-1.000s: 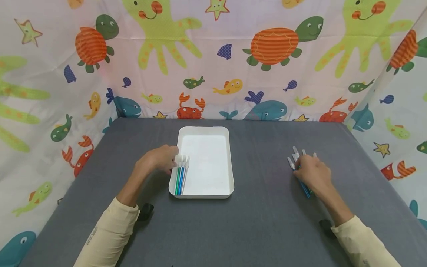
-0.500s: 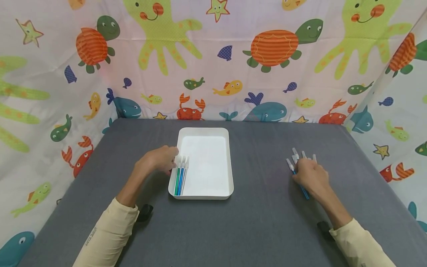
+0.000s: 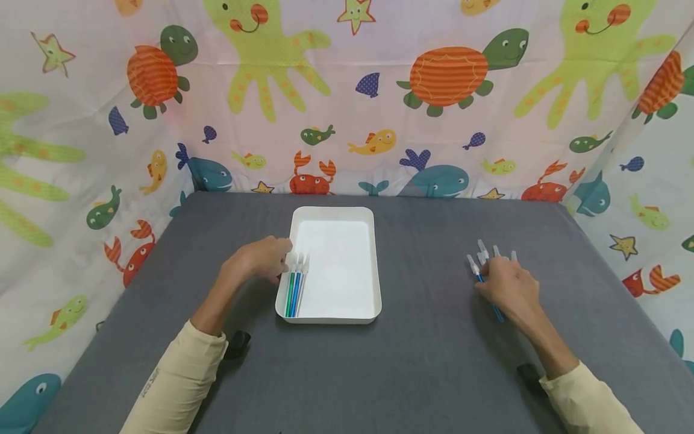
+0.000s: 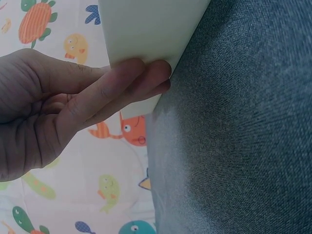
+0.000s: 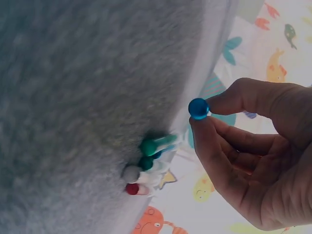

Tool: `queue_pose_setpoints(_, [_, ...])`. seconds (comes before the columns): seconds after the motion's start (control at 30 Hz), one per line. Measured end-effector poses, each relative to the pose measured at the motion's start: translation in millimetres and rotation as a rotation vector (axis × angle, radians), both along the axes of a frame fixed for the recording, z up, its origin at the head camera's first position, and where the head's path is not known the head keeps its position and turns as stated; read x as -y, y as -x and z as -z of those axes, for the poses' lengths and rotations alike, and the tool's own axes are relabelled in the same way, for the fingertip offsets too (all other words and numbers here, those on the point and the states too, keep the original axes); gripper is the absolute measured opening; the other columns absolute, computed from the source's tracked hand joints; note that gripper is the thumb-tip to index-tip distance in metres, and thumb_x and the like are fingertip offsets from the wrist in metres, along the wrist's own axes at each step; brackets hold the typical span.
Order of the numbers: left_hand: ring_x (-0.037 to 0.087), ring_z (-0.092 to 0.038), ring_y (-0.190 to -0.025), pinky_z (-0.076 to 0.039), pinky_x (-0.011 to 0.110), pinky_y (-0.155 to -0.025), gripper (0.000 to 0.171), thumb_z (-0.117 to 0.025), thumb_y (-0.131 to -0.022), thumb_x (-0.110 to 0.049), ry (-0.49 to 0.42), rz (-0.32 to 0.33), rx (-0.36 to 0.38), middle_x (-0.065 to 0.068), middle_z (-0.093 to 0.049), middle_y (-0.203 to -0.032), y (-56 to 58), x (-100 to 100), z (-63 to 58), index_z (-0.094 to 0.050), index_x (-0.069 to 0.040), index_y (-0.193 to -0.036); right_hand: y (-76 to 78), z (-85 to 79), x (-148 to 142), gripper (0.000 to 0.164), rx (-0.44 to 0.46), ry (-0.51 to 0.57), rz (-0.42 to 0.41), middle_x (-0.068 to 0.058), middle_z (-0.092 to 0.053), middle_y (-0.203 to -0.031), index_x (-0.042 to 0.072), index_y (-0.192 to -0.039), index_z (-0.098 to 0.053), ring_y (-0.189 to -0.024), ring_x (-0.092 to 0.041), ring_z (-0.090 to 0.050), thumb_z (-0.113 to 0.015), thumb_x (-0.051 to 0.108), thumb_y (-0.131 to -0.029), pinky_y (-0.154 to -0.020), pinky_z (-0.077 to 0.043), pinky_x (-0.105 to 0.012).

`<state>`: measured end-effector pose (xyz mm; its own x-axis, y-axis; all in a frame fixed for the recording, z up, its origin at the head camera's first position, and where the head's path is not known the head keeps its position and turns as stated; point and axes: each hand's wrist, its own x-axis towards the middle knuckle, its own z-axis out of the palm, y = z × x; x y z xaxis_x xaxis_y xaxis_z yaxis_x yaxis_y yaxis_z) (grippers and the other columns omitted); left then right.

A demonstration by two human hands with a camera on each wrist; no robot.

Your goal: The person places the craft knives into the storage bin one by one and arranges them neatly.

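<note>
In the head view my left hand [image 3: 262, 258] holds the left wall of a white tray [image 3: 329, 320]. The left wrist view shows my fingers [image 4: 141, 78] against the outside of that wall. Several slim pens [image 3: 294, 292], green, blue and pale with clear caps, lie side by side along the tray's left edge. To the right, my right hand [image 3: 509, 283] pinches a blue pen [image 5: 198, 108] between thumb and forefinger, its blue end facing the right wrist camera. More pens [image 5: 146, 163] with green, grey and red ends lie beyond on the cloth, partly hidden by the hand in the head view.
A grey cloth [image 3: 412, 374] covers the table. Behind and at both sides hangs a white curtain [image 3: 336, 72] printed with sea animals. Cloth surface stretches between the tray and the right-hand pens.
My right hand has separated a blue pen from the pile and now pinches it, shifting only slightly. My left hand and the tray stay in place.
</note>
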<state>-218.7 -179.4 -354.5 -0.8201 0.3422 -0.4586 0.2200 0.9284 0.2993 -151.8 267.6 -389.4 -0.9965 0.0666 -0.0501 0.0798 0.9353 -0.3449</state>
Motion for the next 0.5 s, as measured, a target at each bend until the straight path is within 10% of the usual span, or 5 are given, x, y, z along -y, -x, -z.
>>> queue_pose_setpoints(0.5, [0.019, -0.065, -0.088, -0.055, 0.027, -0.072, 0.035, -0.065, -0.103, -0.010, -0.011, 0.023, -0.005, 0.015, -0.068, -0.109, -1.4, -1, -0.3, -0.056, 0.003, -0.134, -2.9, -28.7, 36, 0.027, -0.030, 0.140, -0.073, -0.016, -0.077, -0.094, -0.002, -0.109, -0.076, -0.083, -0.026, -0.070, -0.074, 0.015, -0.089, -0.070, -0.053, -0.041])
